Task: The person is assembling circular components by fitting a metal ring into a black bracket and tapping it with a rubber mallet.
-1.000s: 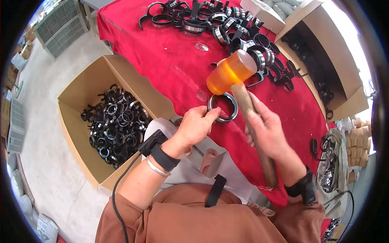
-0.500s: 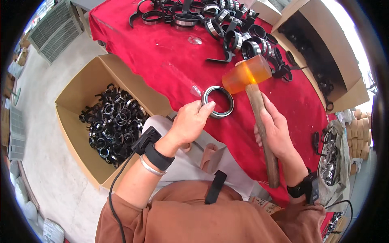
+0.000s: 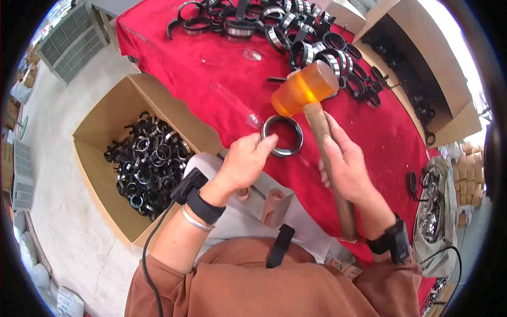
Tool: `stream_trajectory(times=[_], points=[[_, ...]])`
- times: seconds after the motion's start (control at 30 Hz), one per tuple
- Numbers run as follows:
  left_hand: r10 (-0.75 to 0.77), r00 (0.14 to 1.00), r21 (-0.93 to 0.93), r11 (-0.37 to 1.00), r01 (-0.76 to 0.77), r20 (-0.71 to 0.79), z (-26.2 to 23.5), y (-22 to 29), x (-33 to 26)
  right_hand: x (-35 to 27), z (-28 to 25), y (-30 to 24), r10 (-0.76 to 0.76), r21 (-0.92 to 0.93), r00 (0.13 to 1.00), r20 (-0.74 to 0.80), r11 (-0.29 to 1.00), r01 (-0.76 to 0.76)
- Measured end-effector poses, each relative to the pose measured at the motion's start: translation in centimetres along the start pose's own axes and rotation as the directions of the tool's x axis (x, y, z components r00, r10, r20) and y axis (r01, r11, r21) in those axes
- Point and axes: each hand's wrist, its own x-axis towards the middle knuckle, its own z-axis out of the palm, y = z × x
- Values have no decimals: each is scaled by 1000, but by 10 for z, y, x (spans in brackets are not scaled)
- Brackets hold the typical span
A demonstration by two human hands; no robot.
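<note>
Your translucent orange mallet [image 3: 304, 89] has shifted to the left since the earlier frame, so its head is now above the far rim of the black-and-silver ring [image 3: 301, 138], while the ring has stayed nearly in the same place. This ring is near the front edge of the red cloth [image 3: 369, 148]; I cannot tell whether it rests flat or is slightly lifted. Your left hand [image 3: 244, 162] pinches its near left rim between thumb and fingers, and your right hand [image 3: 347, 168] is wrapped around the wooden handle. I think your left thumb is the main risk: if a blow lands too near to you, it could be hit. With only one side pinched, an off-centre blow may tip the ring or make it jump. Also, the cloth could slide or wrinkle under it, which would spoil your aim.
</note>
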Motion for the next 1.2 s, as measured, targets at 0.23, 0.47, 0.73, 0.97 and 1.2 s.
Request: stream_trajectory(times=[0.23,0.47,0.73,0.97,1.2], points=[[-110,992,-93,989,116,69,-3,1,-2,3,-15,-25,33,42,997,73,998,-36],[-147,982,-343,922,178,116,-10,16,-8,-11,-7,-15,-169,76,975,-144,981,181],[-269,960,-434,858,274,73,-3,18,-7,-19,-20,-6,181,305,982,-55,939,-156],[-289,955,-525,805,277,62,-5,15,-10,-62,6,10,-99,436,916,-389,856,278],[-251,967,-522,819,236,42,-4,15,-5,-75,3,19,74,325,984,-161,945,-18]])
